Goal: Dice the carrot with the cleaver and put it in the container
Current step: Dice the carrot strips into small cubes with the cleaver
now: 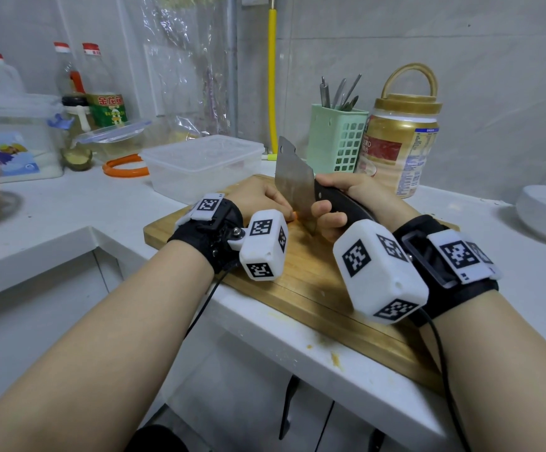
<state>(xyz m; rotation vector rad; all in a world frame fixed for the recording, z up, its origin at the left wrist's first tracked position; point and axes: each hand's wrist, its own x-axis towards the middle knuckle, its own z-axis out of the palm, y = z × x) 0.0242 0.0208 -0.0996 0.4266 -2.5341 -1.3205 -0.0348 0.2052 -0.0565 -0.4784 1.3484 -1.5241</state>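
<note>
Chopping stage, carrot (294, 216) mostly hidden: only a small orange tip shows on the cutting board (314, 288), poking out between my left hand (258, 199) and the cleaver (294, 184). My left hand lies over the rest of it, fingers curled down onto it, pinning it to the board; how much is left under there I cannot tell. My right hand (346, 203) is wrapped tight around the black handle, blade upright, edge down at the board just at 3 o'clock of that orange tip. The relation that matters: the carrot's long axis seems to run 9 to 3 o'clock, out from under my left fingers (280, 199) toward the blade, and the blade face sits right against those fingers. So the next cut likely wants the left hand backing toward 9 o'clock, knuckles guiding. The container (200, 164) waits on the desk (69, 203) at 11 o'clock of the board, lid off, no carrot visible in it.
</note>
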